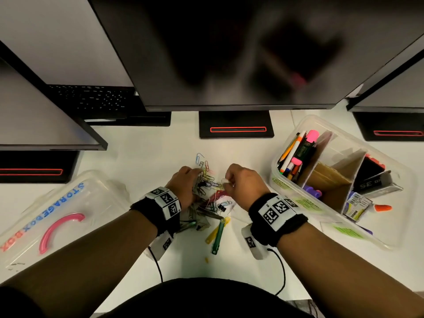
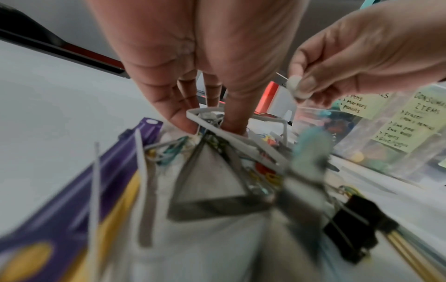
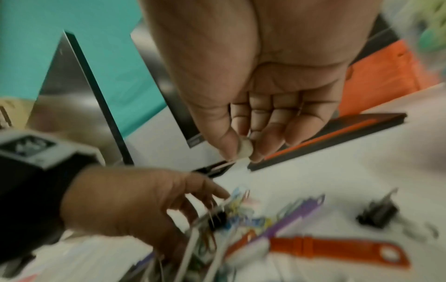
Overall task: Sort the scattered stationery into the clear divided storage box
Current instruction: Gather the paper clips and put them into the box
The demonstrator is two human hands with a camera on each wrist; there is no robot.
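left hand [image 1: 186,182] digs into clips [image 1: 207,180]; right hand [image 1: 243,180] pinches, apparently, an eraser [image 2: 298,88].

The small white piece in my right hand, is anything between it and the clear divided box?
Nothing visible. The right hand pinches the small white piece above the desk, and bare white desk lies between it and the box.

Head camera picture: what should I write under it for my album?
Two hands pick through a pile of clips on a white desk, beside a clear box holding pens.
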